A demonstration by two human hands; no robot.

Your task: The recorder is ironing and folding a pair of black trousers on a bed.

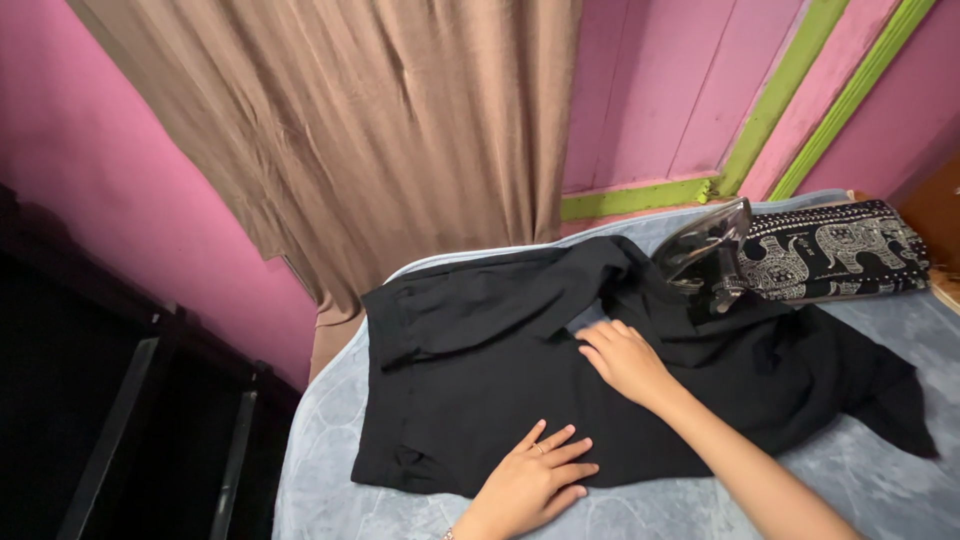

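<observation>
A black garment lies spread on a grey-blue padded board. My left hand rests flat on the garment's near edge, fingers slightly apart, with a ring on one finger. My right hand presses flat on the middle of the cloth, near a fold. Neither hand holds anything. An iron stands upright at the back right of the board, just beyond my right hand.
A folded black cloth with white elephant print lies behind the iron. A brown curtain hangs at the back against pink walls with green trim. Dark furniture stands to the left of the board.
</observation>
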